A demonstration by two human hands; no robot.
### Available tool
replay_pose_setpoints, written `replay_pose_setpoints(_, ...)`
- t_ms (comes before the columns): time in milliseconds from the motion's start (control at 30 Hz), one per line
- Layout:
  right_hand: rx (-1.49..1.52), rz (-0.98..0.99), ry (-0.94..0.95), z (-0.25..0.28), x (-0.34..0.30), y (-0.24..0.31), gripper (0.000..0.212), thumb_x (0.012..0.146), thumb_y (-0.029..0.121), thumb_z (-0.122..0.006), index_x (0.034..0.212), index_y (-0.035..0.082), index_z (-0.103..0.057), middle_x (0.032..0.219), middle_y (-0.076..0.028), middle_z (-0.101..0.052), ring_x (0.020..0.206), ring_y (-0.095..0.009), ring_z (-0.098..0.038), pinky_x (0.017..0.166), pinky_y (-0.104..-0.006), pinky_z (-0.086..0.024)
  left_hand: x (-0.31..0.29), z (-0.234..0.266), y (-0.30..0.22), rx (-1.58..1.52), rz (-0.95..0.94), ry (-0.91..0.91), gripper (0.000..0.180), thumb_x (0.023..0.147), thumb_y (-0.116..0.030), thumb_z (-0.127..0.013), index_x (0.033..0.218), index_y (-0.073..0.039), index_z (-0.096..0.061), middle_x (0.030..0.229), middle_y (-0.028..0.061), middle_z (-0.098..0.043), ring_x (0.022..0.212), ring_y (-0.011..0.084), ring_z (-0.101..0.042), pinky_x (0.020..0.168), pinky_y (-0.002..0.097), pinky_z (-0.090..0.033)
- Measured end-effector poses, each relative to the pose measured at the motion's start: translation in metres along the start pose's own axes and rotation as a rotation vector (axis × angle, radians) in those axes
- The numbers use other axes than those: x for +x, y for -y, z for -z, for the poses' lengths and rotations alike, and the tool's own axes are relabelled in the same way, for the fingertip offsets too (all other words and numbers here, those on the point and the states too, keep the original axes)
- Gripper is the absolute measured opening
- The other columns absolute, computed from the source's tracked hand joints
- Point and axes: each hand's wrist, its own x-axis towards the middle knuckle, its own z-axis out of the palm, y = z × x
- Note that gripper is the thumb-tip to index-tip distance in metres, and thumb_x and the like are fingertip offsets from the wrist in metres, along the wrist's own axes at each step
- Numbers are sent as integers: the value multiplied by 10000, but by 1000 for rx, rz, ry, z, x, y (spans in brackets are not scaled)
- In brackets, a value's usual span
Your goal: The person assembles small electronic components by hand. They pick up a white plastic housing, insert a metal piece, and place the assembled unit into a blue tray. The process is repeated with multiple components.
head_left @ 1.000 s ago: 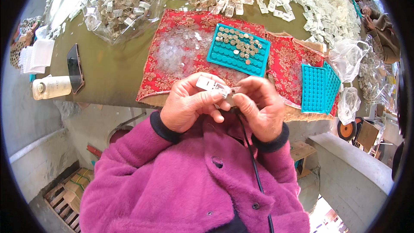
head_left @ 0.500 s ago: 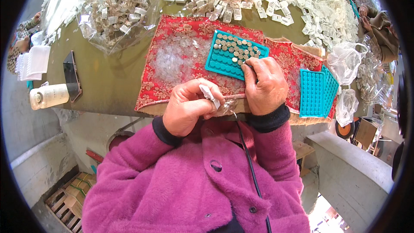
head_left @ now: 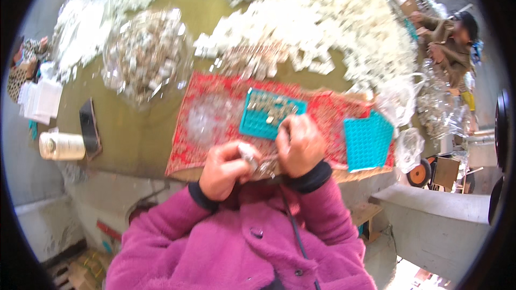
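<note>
My left hand (head_left: 221, 171) is closed on a small white plastic piece (head_left: 248, 153), just above the near edge of a red patterned cloth (head_left: 185, 147). Thin wires (head_left: 267, 168) trail from it toward my other hand. My right hand (head_left: 302, 145) rests at the near right edge of a teal moulded tray (head_left: 253, 127). Its fingers are pinched together, and whatever is between them is hidden. Small round silvery discs, like button cells (head_left: 264, 103), cover the far part of the tray. Motion blurs the picture.
A heap of clear bits (head_left: 204, 123) lies left of the tray, and more teal trays (head_left: 368, 142) lie to the right. White plastic parts (head_left: 322, 21) pile up behind. At left are a bag of parts (head_left: 145, 56), a phone (head_left: 90, 129) and a bottle (head_left: 62, 146). Another person (head_left: 449, 48) sits far right.
The whole view has shifted, so the table and hands sit lower and a little left in the picture. My left hand keeps the white piece; my right hand stays by the tray's edge.
</note>
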Motion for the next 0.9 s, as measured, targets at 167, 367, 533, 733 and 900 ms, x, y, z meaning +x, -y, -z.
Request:
replay_pose_setpoints(167,450,-194,69,39,-19,20,104,868,73,-726,931,56,-646,854,-131,-622,747,-326,-658,660,-425,-538,-7,-13,-1,94,-144,-86,217,952,45,-690,1169,52,-700,957,76,-723,743,143,-702,667,279,-589)
replay_pose_setpoints(367,808,-266,158,58,-38,44,145,903,126,-743,980,19,-682,886,-141,-669,766,-250,-687,699,-362,-551,-4,-20,6,585,-699,-125,282,815,31,-849,1081,18,-758,1023,98,-709,894,176,-714,755,297,-575)
replay_pose_setpoints(533,836,-261,148,58,-48,46,137,944,108,-737,1040,16,-703,918,-83,-689,816,-160,-653,750,-295,-531,-19,-23,-7,852,-868,-114,313,828,47,-813,1134,13,-755,1092,164,-716,910,283,-736,788,351,-595)
replay_pose_setpoints(733,1034,-514,369,54,-56,47,132,1001,80,-700,1094,5,-642,952,7,-670,876,-54,-614,769,-239,-531,-34,-28,-10,995,-1006,-123,317,857,82,-747,1165,6,-741,1050,176,-721,937,339,-729,806,385,-599)
replay_pose_setpoints(900,1245,-655,398,57,-55,52,98,1050,66,-650,1122,5,-626,921,-4,-674,696,-31,-560,591,-202,-467,-33,-17,-9,298,-328,10,283,926,65,-709,1207,27,-717,1025,90,-724,814,163,-699,695,282,-592)
